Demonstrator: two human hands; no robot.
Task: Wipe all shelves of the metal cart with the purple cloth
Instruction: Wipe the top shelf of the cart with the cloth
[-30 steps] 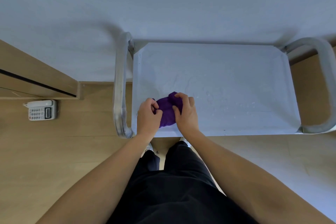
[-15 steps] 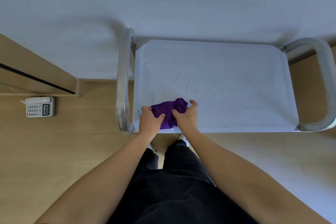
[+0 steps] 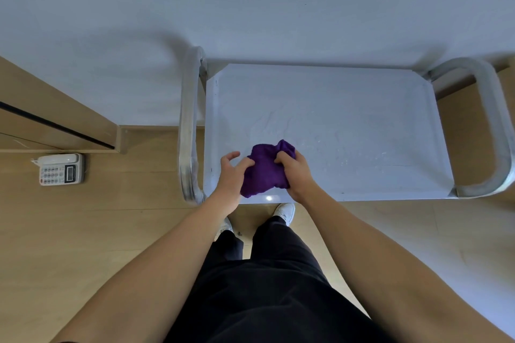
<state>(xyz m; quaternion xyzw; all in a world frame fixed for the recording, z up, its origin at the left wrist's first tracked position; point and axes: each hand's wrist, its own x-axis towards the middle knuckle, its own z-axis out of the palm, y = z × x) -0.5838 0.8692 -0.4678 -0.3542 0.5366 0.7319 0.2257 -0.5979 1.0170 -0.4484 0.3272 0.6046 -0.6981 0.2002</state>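
Note:
The metal cart's top shelf (image 3: 348,125) is a pale steel tray seen from above, with tubular handles at both ends. A bunched purple cloth (image 3: 264,171) lies over the shelf's near left edge. My right hand (image 3: 296,174) grips the cloth's right side with curled fingers. My left hand (image 3: 232,175) presses against the cloth's left side, thumb and forefinger spread. Lower shelves are hidden under the top one.
A white desk phone (image 3: 61,168) sits on the wooden floor at the left, beside a wooden cabinet (image 3: 55,117). The cart's left handle (image 3: 188,125) and right handle (image 3: 498,125) stick out sideways. A white wall runs behind the cart. My legs and shoes stand against the cart's front.
The cloth has been gathered into a thicker bundle and shifted slightly right. My right hand now clutches it from the right; my left thumb and forefinger have spread apart.

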